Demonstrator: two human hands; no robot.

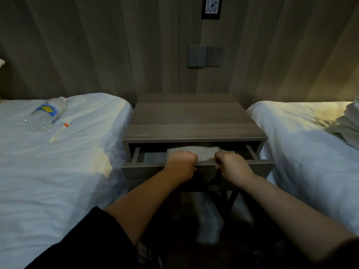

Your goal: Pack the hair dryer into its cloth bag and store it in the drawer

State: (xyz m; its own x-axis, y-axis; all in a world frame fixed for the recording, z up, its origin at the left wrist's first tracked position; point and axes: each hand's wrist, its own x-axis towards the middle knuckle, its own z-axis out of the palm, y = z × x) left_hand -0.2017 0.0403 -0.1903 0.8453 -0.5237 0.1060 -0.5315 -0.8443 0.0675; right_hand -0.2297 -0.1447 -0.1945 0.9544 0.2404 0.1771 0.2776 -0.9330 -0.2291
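Dim lamplight fills a twin-bed hotel room, where a person leans over a wooden nightstand set between two white beds. Nearest the camera, two bare forearms reach forward, a dark sleeve covering the left upper arm. Both hands are curled into fists over the top edge of the drawer front: the left hand grips left of centre, the right hand just beside it to the right, fingers hooked over the rim. The drawer stands partly pulled out. Inside it, just behind the knuckles, lies the pale cloth bag, only its upper surface visible; the hair dryer itself cannot be seen, so whether it is in the bag cannot be told. On the left bed, well apart from the nightstand, a clear plastic water bottle with a blue-and-yellow label lies on its side, a white pen with an orange band just beside it. Rumpled bedding sits on the right bed. Beyond, a wood-panelled wall carries a switch and socket plate, with a QR code sign above.
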